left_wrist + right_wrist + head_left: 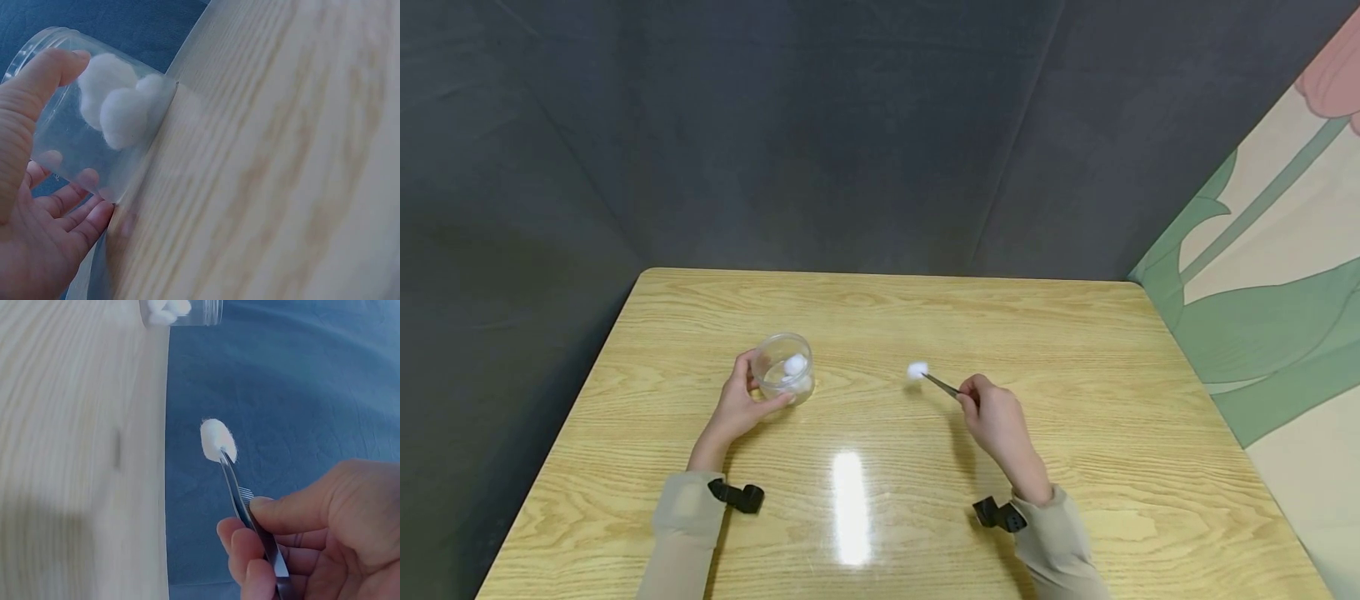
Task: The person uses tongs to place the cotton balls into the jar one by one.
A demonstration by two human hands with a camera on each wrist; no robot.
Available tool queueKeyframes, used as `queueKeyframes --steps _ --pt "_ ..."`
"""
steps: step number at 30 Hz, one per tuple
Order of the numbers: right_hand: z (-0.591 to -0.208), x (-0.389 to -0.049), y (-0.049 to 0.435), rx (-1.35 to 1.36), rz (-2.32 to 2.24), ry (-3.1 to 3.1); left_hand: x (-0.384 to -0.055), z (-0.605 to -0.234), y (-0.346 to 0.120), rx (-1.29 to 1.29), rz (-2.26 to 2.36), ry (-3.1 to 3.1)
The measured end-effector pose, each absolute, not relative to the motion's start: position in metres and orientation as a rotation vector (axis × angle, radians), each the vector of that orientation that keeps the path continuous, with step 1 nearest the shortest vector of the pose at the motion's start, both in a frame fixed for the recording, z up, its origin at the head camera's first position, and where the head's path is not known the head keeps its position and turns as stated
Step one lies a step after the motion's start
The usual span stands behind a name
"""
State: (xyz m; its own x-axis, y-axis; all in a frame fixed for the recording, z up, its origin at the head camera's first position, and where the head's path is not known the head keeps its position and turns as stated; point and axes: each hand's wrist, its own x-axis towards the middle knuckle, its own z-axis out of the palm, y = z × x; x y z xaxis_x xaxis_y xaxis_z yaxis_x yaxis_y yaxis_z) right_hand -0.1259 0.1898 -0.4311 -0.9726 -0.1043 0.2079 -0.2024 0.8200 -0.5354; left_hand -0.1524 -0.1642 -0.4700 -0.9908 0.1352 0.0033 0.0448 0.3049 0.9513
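Note:
My left hand (743, 407) grips a clear plastic jar (769, 385) that stands upright on the table, thumb on the near side and fingers round the far side. Several white cotton balls (125, 117) lie together at the bottom of the jar. To the right, my right hand (1000, 421) pinches a pair of metal tweezers (245, 515) between thumb and fingers. Held in the tweezer tips is one white cotton ball (215, 437), up above the table and apart from the jar, which shows at the top of the right wrist view.
The wooden table (1000, 321) has a bright light reflection (850, 508) near its front middle. Dark cloth (850, 142) hangs behind and to the left. A flower-patterned cloth (1285, 325) borders the right side. Black wrist cameras (1000, 514) sit at both cuffs.

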Motion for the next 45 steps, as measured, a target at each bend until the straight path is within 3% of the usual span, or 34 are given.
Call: queueKeyframes --steps 45 --pt "-0.406 -0.145 0.134 0.393 0.989 -2.747 -0.153 -0.473 -0.165 0.172 1.806 2.485"
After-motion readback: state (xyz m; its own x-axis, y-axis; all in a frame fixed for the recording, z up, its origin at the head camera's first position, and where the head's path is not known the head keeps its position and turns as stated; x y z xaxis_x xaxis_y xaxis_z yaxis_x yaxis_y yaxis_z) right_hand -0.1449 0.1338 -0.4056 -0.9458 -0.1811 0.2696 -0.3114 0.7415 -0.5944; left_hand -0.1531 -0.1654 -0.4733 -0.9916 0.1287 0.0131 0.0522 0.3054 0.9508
